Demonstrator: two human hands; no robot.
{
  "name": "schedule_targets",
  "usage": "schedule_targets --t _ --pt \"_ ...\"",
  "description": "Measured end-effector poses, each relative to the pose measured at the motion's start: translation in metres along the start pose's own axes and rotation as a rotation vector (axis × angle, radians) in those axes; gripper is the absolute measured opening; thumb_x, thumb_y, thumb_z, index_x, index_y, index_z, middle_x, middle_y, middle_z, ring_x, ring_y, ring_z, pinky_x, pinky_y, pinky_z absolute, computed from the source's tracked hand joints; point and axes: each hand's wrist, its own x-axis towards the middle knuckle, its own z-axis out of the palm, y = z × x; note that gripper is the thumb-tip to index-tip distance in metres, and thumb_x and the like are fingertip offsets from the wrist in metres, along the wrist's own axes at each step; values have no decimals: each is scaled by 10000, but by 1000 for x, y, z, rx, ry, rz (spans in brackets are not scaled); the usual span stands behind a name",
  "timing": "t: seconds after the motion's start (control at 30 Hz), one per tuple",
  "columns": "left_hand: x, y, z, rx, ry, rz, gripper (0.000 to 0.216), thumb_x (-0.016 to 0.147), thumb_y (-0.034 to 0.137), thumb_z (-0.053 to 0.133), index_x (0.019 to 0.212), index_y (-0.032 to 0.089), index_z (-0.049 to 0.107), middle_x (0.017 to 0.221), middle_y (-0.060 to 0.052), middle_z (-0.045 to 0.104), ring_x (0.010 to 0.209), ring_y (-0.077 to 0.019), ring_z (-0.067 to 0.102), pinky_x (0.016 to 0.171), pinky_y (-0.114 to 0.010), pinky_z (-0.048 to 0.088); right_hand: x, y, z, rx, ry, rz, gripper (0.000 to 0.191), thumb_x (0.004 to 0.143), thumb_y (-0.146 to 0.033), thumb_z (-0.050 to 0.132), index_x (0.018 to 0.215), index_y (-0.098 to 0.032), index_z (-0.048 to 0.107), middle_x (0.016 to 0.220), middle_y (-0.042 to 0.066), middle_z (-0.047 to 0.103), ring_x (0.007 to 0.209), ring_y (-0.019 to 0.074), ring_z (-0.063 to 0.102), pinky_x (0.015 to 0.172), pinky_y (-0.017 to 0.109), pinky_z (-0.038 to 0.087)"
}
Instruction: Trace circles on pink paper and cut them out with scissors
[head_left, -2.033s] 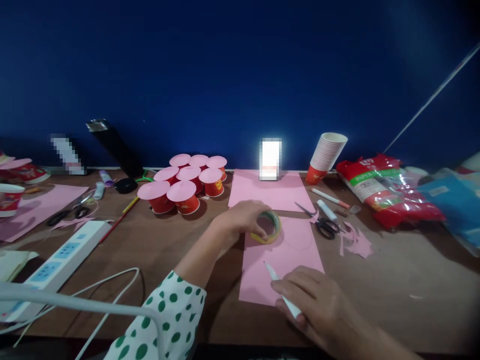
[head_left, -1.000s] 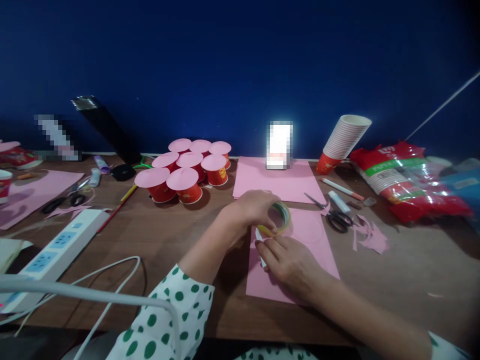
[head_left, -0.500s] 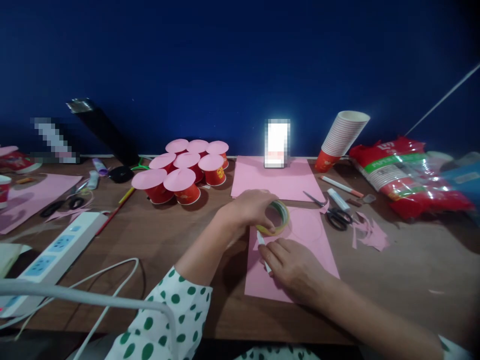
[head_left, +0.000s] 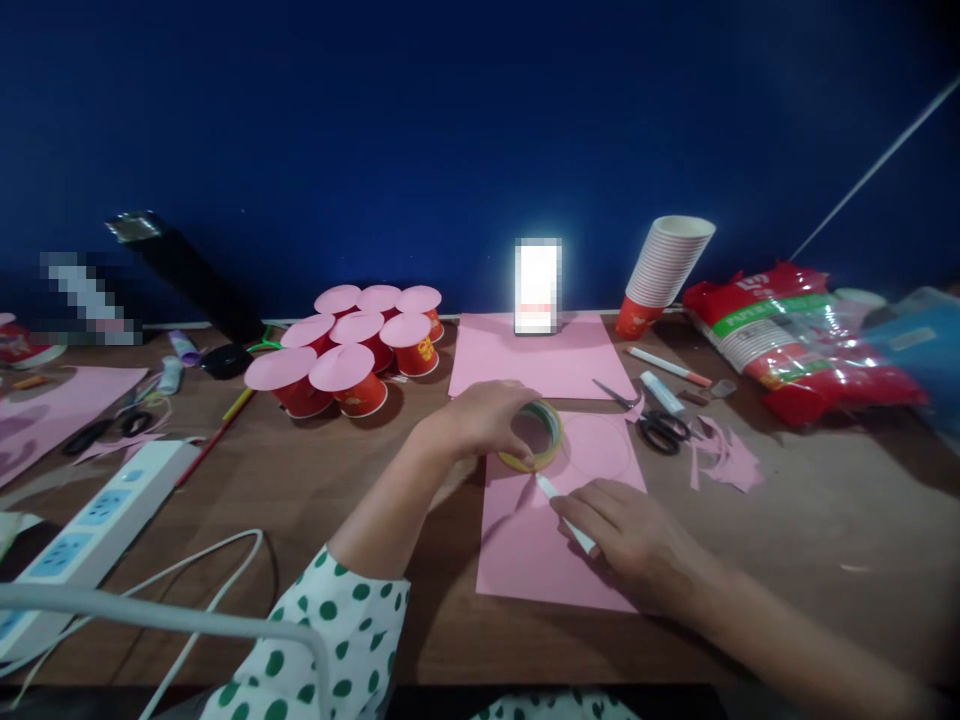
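Observation:
My left hand [head_left: 491, 420] grips a yellow roll of tape [head_left: 553, 440], which lies flat on a sheet of pink paper [head_left: 555, 560]. Between the fingers of my right hand [head_left: 626, 525] is a white marker [head_left: 574, 520], its tip touching or very close to the roll's near edge. A faint circle outline shows on the paper to the right of the roll. Scissors [head_left: 660, 432] with black handles lie just beyond the sheet's right side, beside pink paper scraps [head_left: 724, 455].
Red paper cups [head_left: 364, 397] topped with pink discs stand at back left. A lit phone [head_left: 538, 290] leans behind more pink paper [head_left: 525, 370]. Right of it are a tilted cup stack [head_left: 664, 265], a glue stick [head_left: 662, 393] and a red bag [head_left: 795, 340]. A power strip [head_left: 97, 530] lies left.
The marker has moved right along the roll's near edge, and my right hand has shifted with it. My left hand still holds the roll. The whole view has shifted slightly.

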Motion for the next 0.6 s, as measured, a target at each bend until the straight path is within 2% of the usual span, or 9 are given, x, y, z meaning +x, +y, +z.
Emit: schedule_targets --t 0.1,0.23,0.4,0.5,0.6 --pt "-1 1 -1 -8 -9 -13 516 624 366 706 1100 216 573 1041 -43 618 920 -236 554 711 -288 396 -4 4 -3 2 34 28 235 847 -91 479 1060 -99 577 821 106 641 753 202 580 654 345 502" --pt "-1 2 -2 -10 -29 -45 550 635 360 698 1147 224 551 1089 -53 612 953 -251 552 768 -309 398 -9 7 -18 26 157 82 215 851 -135 518 1055 -135 586 843 102 664 763 201 608 674 337 515" --pt "-1 4 -3 -22 -24 -38 562 626 355 698 1153 224 553 1090 -57 608 969 -260 547 792 -324 407 -19 17 -34 56 341 154 343 827 -127 565 1157 -217 553 910 69 686 804 194 645 710 317 528" --pt "-1 7 -2 -54 -11 -10 530 624 355 694 1124 223 576 1063 -64 604 957 -259 545 795 -334 415 -23 29 -25 47 453 233 405 818 -72 550 1193 -222 536 872 50 690 790 189 655 733 323 525" --pt "-1 8 0 -90 -12 19 477 636 366 681 1087 235 599 1047 -69 597 948 -252 544 803 -343 422 -26 41 -9 44 506 305 369 831 -85 536 1179 -205 539 875 56 689 794 193 658 749 330 521"
